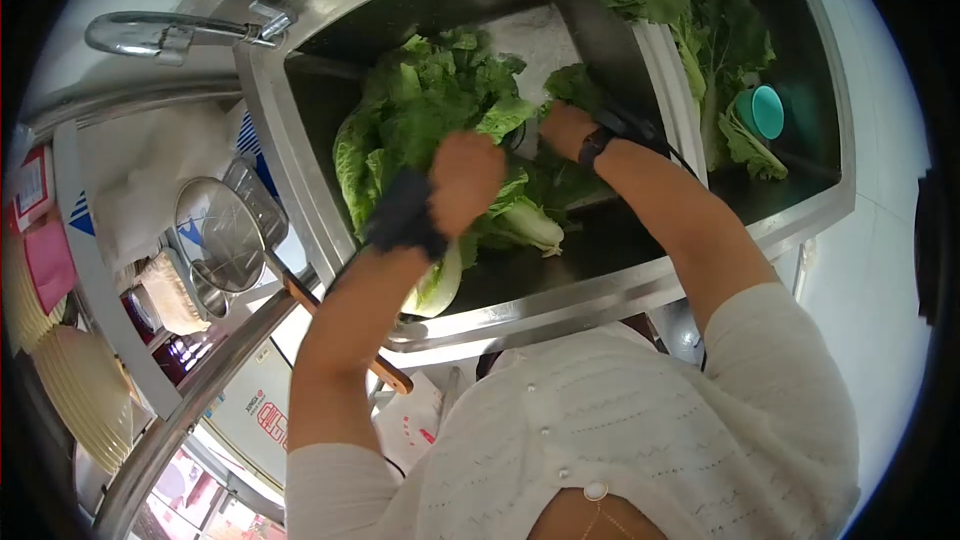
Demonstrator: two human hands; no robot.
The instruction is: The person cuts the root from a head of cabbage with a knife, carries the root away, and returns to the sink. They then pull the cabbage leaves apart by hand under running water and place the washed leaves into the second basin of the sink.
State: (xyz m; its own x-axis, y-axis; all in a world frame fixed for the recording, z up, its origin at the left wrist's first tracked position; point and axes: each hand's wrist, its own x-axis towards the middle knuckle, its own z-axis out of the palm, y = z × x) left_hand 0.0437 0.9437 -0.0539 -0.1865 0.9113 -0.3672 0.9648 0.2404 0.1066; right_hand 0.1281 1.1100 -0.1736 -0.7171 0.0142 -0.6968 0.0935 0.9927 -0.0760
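Note:
Several heads of leafy green cabbage (405, 110) with pale stem ends lie in the left basin of a steel sink (620, 290). My left hand (467, 180) is closed over the greens, and a cabbage leaf (507, 118) sticks out beside its knuckles. To the right, my right hand (568, 130) is closed too, with a darker green leaf (574, 85) at its fingers. The fingertips of both hands are hidden. Below the left hand, a cut white stem end (535, 225) points toward me.
More greens (715, 30) and a teal cup (766, 112) are in the right basin, with leaves over the divider (672, 90). A faucet (150, 32) stands at the upper left. A wire strainer (220, 235) with a wooden handle and stacked plates (85, 395) are left of the sink.

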